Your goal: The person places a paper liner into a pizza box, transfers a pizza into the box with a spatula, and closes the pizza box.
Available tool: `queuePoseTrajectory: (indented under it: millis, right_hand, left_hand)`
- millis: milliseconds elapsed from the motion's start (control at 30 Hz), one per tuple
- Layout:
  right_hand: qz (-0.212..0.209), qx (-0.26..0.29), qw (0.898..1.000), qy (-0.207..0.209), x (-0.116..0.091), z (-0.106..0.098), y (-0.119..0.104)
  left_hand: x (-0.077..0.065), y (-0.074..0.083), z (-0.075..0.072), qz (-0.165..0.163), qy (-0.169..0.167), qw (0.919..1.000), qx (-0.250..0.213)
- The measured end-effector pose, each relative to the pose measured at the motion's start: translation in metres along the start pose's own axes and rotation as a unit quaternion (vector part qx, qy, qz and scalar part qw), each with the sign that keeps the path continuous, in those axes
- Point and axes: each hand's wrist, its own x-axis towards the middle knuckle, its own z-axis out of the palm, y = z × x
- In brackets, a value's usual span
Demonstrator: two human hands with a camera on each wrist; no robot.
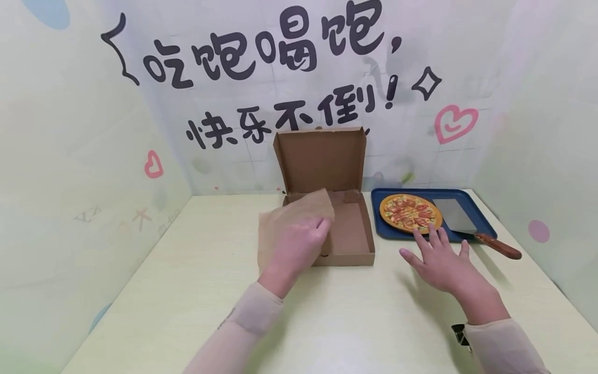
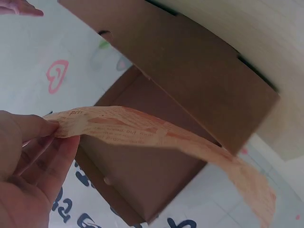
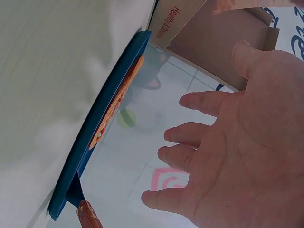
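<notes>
A brown sheet of printed paper (image 1: 299, 213) is pinched at one edge between the thumb and fingers of my left hand (image 1: 299, 241). In the left wrist view the paper (image 2: 123, 130) bows in a long strip across the pizza box (image 2: 142, 175). That cardboard box (image 1: 352, 228) stands with its lid (image 1: 322, 161) raised. My right hand (image 1: 444, 262) holds nothing; its fingers are spread in front of a blue tray (image 1: 383, 234). On the tray lie a pizza (image 1: 411, 213) and a pizza server (image 1: 453, 215) whose wooden handle (image 1: 500, 245) juts over the rim.
The pale table (image 1: 205, 291) meets a printed back wall (image 1: 233, 171) with dark lettering. Side walls close in the left and right. A black binder clip (image 1: 460, 335) is at the right sleeve.
</notes>
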Motion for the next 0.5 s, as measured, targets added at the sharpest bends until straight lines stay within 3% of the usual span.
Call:
queuePoseTrajectory:
  millis: [100, 300, 500]
  right_hand:
    - [0.002, 0.0, 1.0, -0.002, -0.001, -0.001, 0.001]
    - [0.009, -0.005, 1.0, 0.001, -0.003, -0.001, 0.003]
    - [0.01, -0.007, 1.0, -0.001, -0.003, 0.0, 0.004]
  left_hand:
    - [0.007, 0.01, 0.006, 0.023, -0.008, 0.9996, -0.013]
    - [0.012, 0.025, 0.015, 0.032, -0.058, 0.9949, -0.077]
    - [0.016, 0.033, 0.022, 0.039, -0.092, 0.9911, -0.088]
